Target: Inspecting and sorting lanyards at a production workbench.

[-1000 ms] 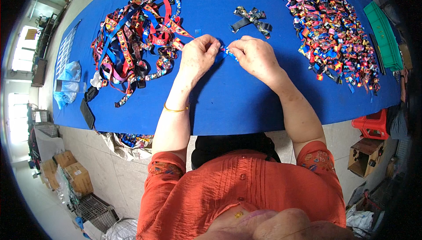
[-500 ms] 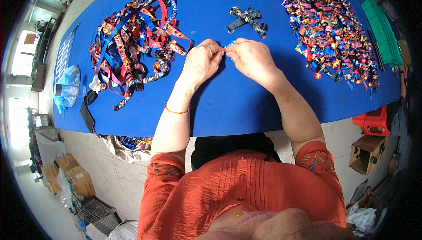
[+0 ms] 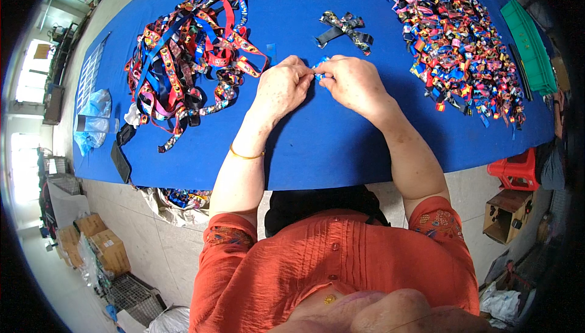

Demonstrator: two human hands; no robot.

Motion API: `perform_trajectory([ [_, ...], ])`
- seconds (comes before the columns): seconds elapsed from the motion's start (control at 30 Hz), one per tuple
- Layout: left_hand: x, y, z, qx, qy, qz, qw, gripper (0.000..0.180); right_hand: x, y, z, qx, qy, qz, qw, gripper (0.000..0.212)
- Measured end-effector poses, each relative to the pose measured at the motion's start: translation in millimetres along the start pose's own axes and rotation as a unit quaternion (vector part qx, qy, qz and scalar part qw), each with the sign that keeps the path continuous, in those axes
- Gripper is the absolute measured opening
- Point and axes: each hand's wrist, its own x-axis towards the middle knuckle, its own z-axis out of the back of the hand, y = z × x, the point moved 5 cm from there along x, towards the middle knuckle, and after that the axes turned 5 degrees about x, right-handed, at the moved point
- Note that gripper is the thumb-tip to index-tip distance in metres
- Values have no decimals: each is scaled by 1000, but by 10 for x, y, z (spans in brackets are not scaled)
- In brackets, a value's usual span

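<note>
Since the first frame, left hand [image 3: 282, 88] and right hand [image 3: 354, 84] have drawn together, fingertips pinching a small blue ribbon [image 3: 320, 62] over the blue-covered table [image 3: 341, 144]; tiled floor [image 3: 137, 214] beneath it, cardboard boxes [image 3: 109, 252] left, red stool [image 3: 515, 171] right.

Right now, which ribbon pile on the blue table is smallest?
The small dark bunch just beyond the right hand, between the others. The loose tangle on the left and the dense heap on the right are far larger.
</note>
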Motion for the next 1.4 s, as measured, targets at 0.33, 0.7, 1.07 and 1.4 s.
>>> perform_trajectory([
  [0.33,-24,-23,7,37,0,-15,999,12,23,-22,191,35,70,5,997,12],
  [0.7,-18,-29,4,52,14,-11,998,14,4,-85,168,76,103,-36,991,11],
  [1.07,-92,-229,-75,236,89,-40,967,22,-50,-176,145,59,139,-66,986,11],
  [1.4,-180,-356,-173,300,81,-56,949,33,13,14,298,75,111,-47,990,17],
])
